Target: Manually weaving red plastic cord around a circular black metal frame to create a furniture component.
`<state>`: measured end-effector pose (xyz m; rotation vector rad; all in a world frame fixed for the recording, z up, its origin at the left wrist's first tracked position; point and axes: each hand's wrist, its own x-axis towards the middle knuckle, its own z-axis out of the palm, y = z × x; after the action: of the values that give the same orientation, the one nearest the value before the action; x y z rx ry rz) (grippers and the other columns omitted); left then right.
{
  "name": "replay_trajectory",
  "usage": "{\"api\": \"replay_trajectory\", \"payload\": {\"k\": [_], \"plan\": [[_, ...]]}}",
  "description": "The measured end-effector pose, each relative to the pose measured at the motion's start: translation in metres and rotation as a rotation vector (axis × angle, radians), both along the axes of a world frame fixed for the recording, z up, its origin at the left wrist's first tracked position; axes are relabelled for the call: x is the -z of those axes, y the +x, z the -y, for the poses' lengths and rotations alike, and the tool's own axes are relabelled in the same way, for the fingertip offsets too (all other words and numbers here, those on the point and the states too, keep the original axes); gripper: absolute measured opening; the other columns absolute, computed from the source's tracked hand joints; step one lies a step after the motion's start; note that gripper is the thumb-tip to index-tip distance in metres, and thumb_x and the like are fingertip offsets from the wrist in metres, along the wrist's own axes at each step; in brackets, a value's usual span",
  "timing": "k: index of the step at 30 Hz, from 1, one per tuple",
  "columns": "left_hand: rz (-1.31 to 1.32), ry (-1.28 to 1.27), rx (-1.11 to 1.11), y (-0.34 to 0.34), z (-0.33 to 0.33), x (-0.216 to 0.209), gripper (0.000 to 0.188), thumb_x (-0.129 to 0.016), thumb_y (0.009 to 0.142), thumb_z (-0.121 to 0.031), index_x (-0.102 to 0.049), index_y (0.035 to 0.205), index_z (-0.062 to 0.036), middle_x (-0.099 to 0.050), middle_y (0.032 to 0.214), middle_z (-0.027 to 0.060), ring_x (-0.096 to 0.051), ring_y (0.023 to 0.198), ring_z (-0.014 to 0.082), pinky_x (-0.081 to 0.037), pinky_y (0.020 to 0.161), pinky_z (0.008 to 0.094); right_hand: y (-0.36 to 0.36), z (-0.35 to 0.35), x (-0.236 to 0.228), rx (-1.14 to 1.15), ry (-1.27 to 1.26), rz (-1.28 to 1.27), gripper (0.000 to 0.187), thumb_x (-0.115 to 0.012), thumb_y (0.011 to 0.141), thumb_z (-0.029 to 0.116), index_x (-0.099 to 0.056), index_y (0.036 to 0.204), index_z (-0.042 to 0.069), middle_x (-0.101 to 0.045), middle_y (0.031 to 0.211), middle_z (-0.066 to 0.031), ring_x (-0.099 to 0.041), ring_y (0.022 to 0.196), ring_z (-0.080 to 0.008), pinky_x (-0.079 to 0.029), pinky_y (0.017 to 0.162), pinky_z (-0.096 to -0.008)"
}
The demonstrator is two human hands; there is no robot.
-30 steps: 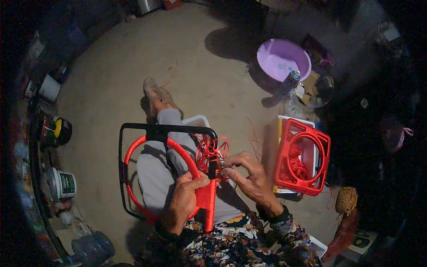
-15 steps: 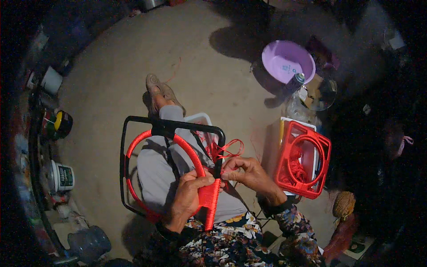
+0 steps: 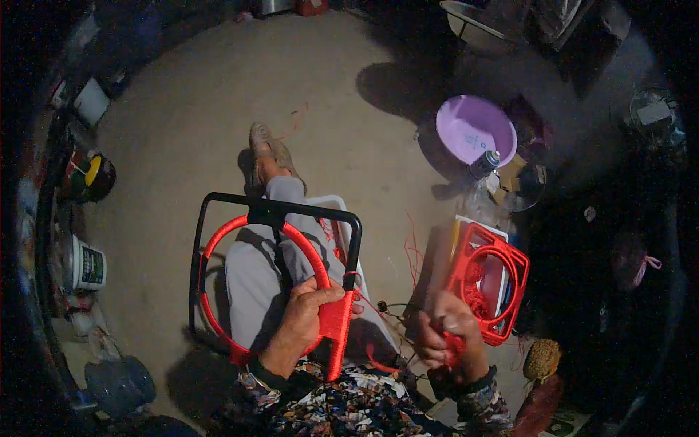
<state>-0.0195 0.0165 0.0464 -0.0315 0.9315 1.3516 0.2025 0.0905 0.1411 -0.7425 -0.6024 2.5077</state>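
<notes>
The right hand had swung away from the black frame, closed around red cord, while the left hand clamped its red-wrapped panel, apparently the surest hold on that likely light, stiff frame over the lap.

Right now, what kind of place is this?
Probably a dim home workroom or storeroom, though I can't be certain. A purple basin stands on the plain floor, a white bucket sits at the left side, and the left hand holds a black frame partly wrapped in red cord.
</notes>
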Motion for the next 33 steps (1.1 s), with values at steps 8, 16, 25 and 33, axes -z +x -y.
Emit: {"api": "replay_trajectory", "payload": {"k": [8, 16, 25, 33], "plan": [[-0.033, 0.047, 0.038, 0.002, 0.000, 0.008, 0.016, -0.060, 0.079, -0.009, -0.053, 0.090, -0.0009, -0.064, 0.085, 0.0195, -0.065, 0.068, 0.0302, -0.055, 0.065, 0.0416, 0.071, -0.017, 0.058, 0.102, 0.482, 0.583, 0.016, -0.051, 0.090, 0.021, -0.045, 0.081, 0.010, -0.041, 0.058, 0.0037, -0.036, 0.045, -0.0070, -0.030, 0.041, -0.0236], [0.003, 0.078, 0.001, -0.003, -0.002, 0.005, 0.020, -0.061, 0.078, -0.005, -0.054, 0.096, -0.0015, -0.064, 0.083, 0.0171, -0.065, 0.069, 0.0289, -0.054, 0.066, 0.0404, 0.025, -0.016, 0.085, -0.255, 0.664, 0.776, 0.049, -0.070, 0.079, 0.013, -0.052, 0.124, 0.006, -0.061, 0.100, -0.0081, -0.060, 0.089, -0.0133, -0.050, 0.077, -0.0304], [0.029, 0.051, -0.014, 0.000, -0.002, 0.011, 0.016, -0.061, 0.077, -0.003, -0.052, 0.090, -0.0033, -0.064, 0.085, 0.0224, -0.065, 0.069, 0.0339, -0.054, 0.065, 0.0451, 0.015, -0.010, 0.115, -0.233, 0.628, 0.742, 0.033, -0.067, 0.087, 0.023, -0.060, 0.115, 0.008, -0.060, 0.084, 0.0028, -0.045, 0.060, -0.0047, -0.038, 0.054, -0.0204], [0.013, 0.064, -0.025, 0.003, -0.003, 0.005, 0.012, -0.060, 0.079, -0.003, -0.053, 0.089, -0.0022, -0.064, 0.083, 0.0185, -0.066, 0.070, 0.0303, -0.056, 0.065, 0.0406, -0.050, -0.009, 0.081, -0.206, 0.578, 0.563, 0.030, -0.065, 0.087, 0.017, -0.059, 0.113, 0.004, -0.064, 0.085, 0.0000, -0.055, 0.071, -0.0051, -0.045, 0.066, -0.0183]]}}
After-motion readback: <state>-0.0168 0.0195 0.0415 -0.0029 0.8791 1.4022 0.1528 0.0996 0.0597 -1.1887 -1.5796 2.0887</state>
